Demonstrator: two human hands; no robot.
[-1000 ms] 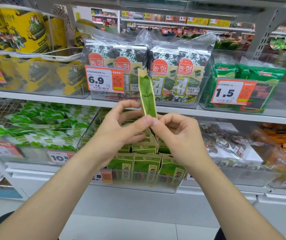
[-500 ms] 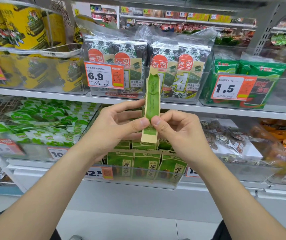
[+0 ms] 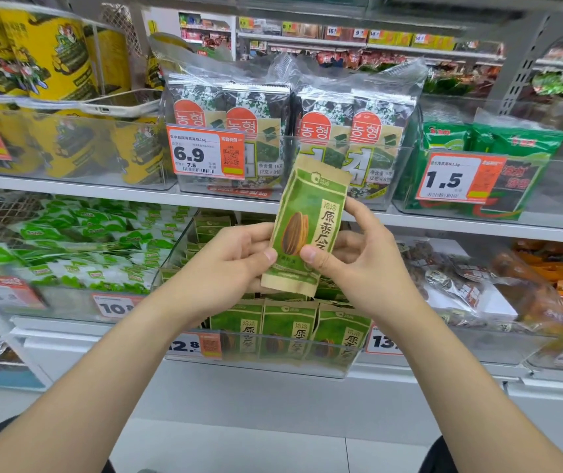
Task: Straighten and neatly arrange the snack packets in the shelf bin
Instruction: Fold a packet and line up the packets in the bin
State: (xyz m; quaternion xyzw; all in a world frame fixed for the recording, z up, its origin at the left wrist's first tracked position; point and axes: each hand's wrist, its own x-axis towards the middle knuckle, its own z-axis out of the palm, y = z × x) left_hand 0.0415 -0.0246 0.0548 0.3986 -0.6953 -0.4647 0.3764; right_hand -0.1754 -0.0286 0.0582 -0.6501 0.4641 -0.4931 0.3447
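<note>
A shop aisle of white shelving [image 3: 68, 191] is being faced here, with pale floor tiles [image 3: 239, 448] being glimpsed at the bottom edge. Nearest in, two bare forearms are being stretched forward from the lower corners. Up in the air between both hands, a green-and-tan snack packet [image 3: 307, 227] is being held just above the clear shelf bin [image 3: 266, 365] on the lower shelf, its printed face being turned to the camera and its top being tipped slightly to the right. Its left edge is being pinched low down by the left hand [image 3: 229, 264], thumb on the front and fingers curled behind. Its right edge is being gripped by the right hand [image 3: 358, 264], thumb pressed beside the sunflower-seed picture and fingers wrapped round the back. Below and behind the hands, matching packets [image 3: 288, 332] are being kept upright inside that bin, three being shown against the front wall and more being ranged further back. A 12.8 price label [image 3: 193, 344] is being carried at the bin's front left corner. To the left, white-and-green packets [image 3: 85, 240] are being heaped in a neighbouring bin; to the right, brown clear-wrapped bags [image 3: 450, 278] are being piled. One shelf up, seaweed packs [image 3: 351, 131] are being displayed behind a 6.9 price label [image 3: 205, 155], with yellow canisters [image 3: 44, 52] being lined up to their left and green packets [image 3: 512, 141] to their right. Farthest back, another aisle is being seen only as a blur.
</note>
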